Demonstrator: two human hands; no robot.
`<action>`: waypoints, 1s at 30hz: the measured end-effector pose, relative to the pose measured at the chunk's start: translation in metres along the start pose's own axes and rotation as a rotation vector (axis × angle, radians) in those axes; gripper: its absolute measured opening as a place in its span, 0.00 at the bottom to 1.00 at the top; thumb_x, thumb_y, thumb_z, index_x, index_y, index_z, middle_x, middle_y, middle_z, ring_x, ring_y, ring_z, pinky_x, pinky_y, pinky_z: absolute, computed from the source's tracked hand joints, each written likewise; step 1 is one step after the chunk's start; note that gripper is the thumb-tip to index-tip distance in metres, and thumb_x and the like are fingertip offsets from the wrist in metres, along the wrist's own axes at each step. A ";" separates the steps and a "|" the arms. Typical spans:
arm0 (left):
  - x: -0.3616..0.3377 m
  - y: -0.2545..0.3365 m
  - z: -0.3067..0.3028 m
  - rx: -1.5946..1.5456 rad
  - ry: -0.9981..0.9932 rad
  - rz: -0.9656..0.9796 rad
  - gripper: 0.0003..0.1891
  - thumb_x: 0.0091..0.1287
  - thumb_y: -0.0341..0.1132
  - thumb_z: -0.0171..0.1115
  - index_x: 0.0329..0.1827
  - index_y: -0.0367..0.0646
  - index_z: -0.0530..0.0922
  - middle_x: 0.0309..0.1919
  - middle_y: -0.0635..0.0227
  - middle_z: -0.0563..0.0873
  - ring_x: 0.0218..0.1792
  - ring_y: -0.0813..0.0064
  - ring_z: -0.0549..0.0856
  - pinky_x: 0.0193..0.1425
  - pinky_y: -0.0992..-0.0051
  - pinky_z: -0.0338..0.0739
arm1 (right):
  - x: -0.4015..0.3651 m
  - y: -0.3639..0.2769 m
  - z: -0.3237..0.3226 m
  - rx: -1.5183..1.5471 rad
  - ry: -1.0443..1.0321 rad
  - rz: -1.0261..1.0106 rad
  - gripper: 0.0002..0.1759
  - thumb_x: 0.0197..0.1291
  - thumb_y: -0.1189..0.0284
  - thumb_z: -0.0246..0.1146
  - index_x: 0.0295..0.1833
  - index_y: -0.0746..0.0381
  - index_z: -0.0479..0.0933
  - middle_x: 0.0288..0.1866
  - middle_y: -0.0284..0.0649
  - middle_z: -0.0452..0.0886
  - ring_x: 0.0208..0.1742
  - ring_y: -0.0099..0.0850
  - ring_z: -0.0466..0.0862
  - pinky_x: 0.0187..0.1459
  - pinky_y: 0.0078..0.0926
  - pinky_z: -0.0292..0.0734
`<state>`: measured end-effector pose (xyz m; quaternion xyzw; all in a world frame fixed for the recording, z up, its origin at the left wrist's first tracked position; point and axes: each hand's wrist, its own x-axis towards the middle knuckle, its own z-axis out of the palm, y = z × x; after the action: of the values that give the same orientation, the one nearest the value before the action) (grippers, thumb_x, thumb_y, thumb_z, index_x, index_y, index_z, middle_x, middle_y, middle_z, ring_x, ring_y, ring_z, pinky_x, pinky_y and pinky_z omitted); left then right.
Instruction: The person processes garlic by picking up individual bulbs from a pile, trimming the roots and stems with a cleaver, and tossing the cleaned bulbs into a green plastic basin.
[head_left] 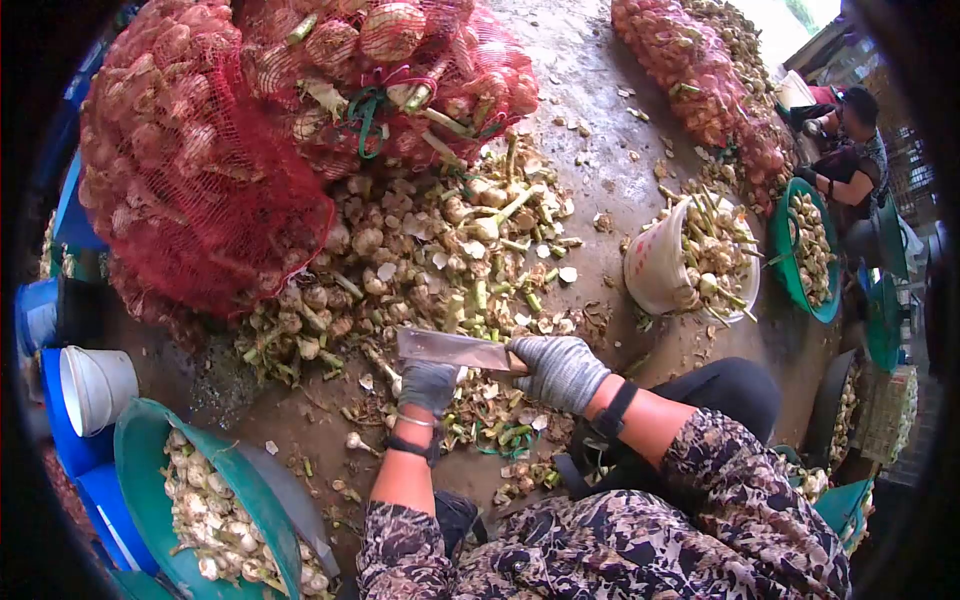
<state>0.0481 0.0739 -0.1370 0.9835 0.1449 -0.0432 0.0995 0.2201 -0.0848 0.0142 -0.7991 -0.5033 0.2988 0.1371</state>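
Observation:
My right hand [563, 374], in a grey knit glove, is closed round the handle of a cleaver [452, 349]. Its broad blade points left and crosses just above the fingers of my left hand [428, 388], gloved as well. Those fingers look curled, but the blade partly covers them, and what they hold is hidden. Close by the left hand lies a garlic bulb with its stem [383, 366]. Past the blade spreads a heap of garlic bulbs [370, 240], cut stems and peel on the floor.
Red mesh sacks of garlic [200, 150] stand at the upper left. A green tub [135, 450] of trimmed bulbs is at lower left, near a white bucket [98, 390]. A white bucket of stems [655, 262] and a green basin [780, 250] stand right. Another person [850, 165] sits beyond.

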 end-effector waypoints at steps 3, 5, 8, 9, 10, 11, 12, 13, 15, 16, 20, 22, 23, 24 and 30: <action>-0.013 0.011 -0.018 -0.195 -0.113 0.057 0.25 0.65 0.46 0.59 0.63 0.47 0.75 0.59 0.57 0.80 0.60 0.55 0.78 0.67 0.55 0.70 | -0.007 -0.009 -0.007 0.021 -0.016 -0.093 0.14 0.55 0.61 0.64 0.43 0.56 0.78 0.33 0.48 0.83 0.36 0.50 0.84 0.38 0.45 0.79; -0.023 0.040 -0.069 0.246 0.116 0.184 0.22 0.65 0.45 0.58 0.60 0.46 0.76 0.54 0.54 0.83 0.55 0.54 0.82 0.62 0.57 0.74 | -0.009 0.000 -0.005 0.001 -0.062 -0.052 0.13 0.54 0.61 0.64 0.42 0.56 0.79 0.33 0.48 0.84 0.37 0.50 0.84 0.38 0.45 0.79; -0.039 0.049 -0.061 -0.037 0.032 0.141 0.14 0.66 0.34 0.53 0.52 0.42 0.79 0.46 0.51 0.85 0.46 0.52 0.85 0.51 0.57 0.81 | -0.017 0.003 -0.004 -0.111 -0.171 -0.004 0.12 0.54 0.63 0.63 0.43 0.55 0.80 0.34 0.48 0.84 0.39 0.49 0.85 0.42 0.45 0.79; -0.044 0.051 -0.060 -0.067 0.041 0.166 0.15 0.66 0.33 0.53 0.53 0.40 0.79 0.47 0.49 0.85 0.47 0.50 0.85 0.51 0.57 0.81 | -0.020 0.004 0.000 -0.151 -0.169 -0.007 0.12 0.55 0.63 0.62 0.43 0.55 0.80 0.34 0.48 0.84 0.39 0.49 0.85 0.42 0.45 0.79; -0.052 0.053 -0.060 -0.042 -0.011 0.167 0.14 0.68 0.33 0.56 0.54 0.38 0.78 0.48 0.51 0.86 0.48 0.55 0.85 0.53 0.59 0.80 | -0.024 0.000 -0.003 -0.139 -0.194 -0.010 0.12 0.55 0.63 0.62 0.44 0.55 0.80 0.36 0.48 0.85 0.40 0.49 0.85 0.43 0.45 0.79; -0.064 0.060 -0.059 -0.034 -0.017 0.166 0.14 0.68 0.33 0.56 0.54 0.38 0.78 0.48 0.51 0.86 0.48 0.55 0.85 0.53 0.59 0.80 | -0.024 0.007 0.006 -0.158 -0.207 -0.024 0.14 0.58 0.60 0.61 0.46 0.54 0.81 0.39 0.48 0.85 0.42 0.49 0.85 0.45 0.44 0.80; -0.075 0.070 -0.059 -0.572 0.054 -0.160 0.16 0.69 0.35 0.60 0.56 0.37 0.78 0.48 0.52 0.86 0.48 0.59 0.85 0.54 0.62 0.79 | -0.023 0.012 0.008 -0.136 -0.236 0.042 0.16 0.59 0.58 0.61 0.48 0.54 0.81 0.40 0.48 0.86 0.43 0.48 0.85 0.47 0.44 0.79; -0.077 0.081 -0.080 -1.108 0.134 -0.491 0.18 0.69 0.37 0.63 0.57 0.36 0.77 0.48 0.53 0.86 0.49 0.63 0.85 0.55 0.64 0.79 | -0.022 0.019 0.007 -0.119 -0.262 0.107 0.18 0.60 0.55 0.61 0.50 0.53 0.81 0.41 0.48 0.86 0.44 0.48 0.85 0.48 0.43 0.79; -0.086 0.085 -0.115 -1.254 0.068 -0.547 0.23 0.68 0.41 0.67 0.59 0.34 0.77 0.50 0.53 0.86 0.51 0.67 0.84 0.56 0.67 0.78 | -0.025 0.038 0.000 -0.199 -0.307 0.242 0.26 0.63 0.48 0.60 0.53 0.58 0.81 0.45 0.48 0.86 0.47 0.44 0.86 0.53 0.43 0.78; -0.088 0.082 -0.122 -1.273 0.038 -0.538 0.21 0.69 0.37 0.66 0.59 0.34 0.76 0.48 0.59 0.86 0.47 0.73 0.83 0.53 0.72 0.78 | -0.028 0.031 -0.002 -0.072 -0.220 0.236 0.28 0.62 0.47 0.61 0.54 0.59 0.80 0.44 0.48 0.86 0.47 0.43 0.86 0.53 0.42 0.78; -0.085 0.081 -0.123 -0.981 -0.091 -0.408 0.14 0.68 0.33 0.64 0.53 0.39 0.77 0.41 0.68 0.85 0.39 0.78 0.82 0.46 0.74 0.80 | -0.049 -0.057 -0.018 0.607 0.130 -0.092 0.29 0.56 0.47 0.69 0.51 0.61 0.80 0.38 0.48 0.85 0.43 0.39 0.86 0.49 0.36 0.79; -0.086 0.099 -0.145 -1.323 0.014 -0.320 0.14 0.66 0.33 0.65 0.51 0.41 0.75 0.39 0.70 0.83 0.39 0.77 0.82 0.42 0.70 0.80 | -0.043 -0.059 -0.014 0.644 0.086 -0.185 0.28 0.56 0.48 0.70 0.47 0.62 0.80 0.35 0.47 0.85 0.39 0.37 0.85 0.46 0.35 0.79; -0.094 0.111 -0.187 -1.480 -0.134 -0.576 0.24 0.62 0.29 0.64 0.62 0.41 0.71 0.50 0.65 0.83 0.49 0.67 0.82 0.48 0.70 0.80 | -0.037 -0.054 -0.009 0.692 0.023 -0.193 0.27 0.56 0.48 0.70 0.45 0.63 0.80 0.35 0.46 0.85 0.37 0.37 0.84 0.45 0.35 0.78; -0.103 0.100 -0.169 -1.547 0.008 -0.456 0.28 0.62 0.29 0.65 0.67 0.44 0.67 0.52 0.63 0.81 0.52 0.68 0.81 0.48 0.71 0.81 | -0.037 -0.057 -0.017 0.577 0.020 -0.071 0.25 0.59 0.48 0.69 0.39 0.62 0.80 0.26 0.36 0.81 0.32 0.24 0.80 0.37 0.29 0.77; -0.118 0.103 -0.152 -1.852 0.329 -0.150 0.45 0.60 0.40 0.75 0.77 0.49 0.56 0.66 0.62 0.73 0.62 0.64 0.77 0.59 0.69 0.80 | -0.034 -0.049 0.000 1.187 -0.218 0.331 0.25 0.60 0.43 0.66 0.28 0.53 0.72 0.15 0.29 0.68 0.13 0.24 0.68 0.15 0.26 0.60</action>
<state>-0.0258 -0.0239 0.0434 0.4951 0.1968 0.2220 0.8166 0.1740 -0.0931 0.0508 -0.6191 -0.1322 0.6246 0.4572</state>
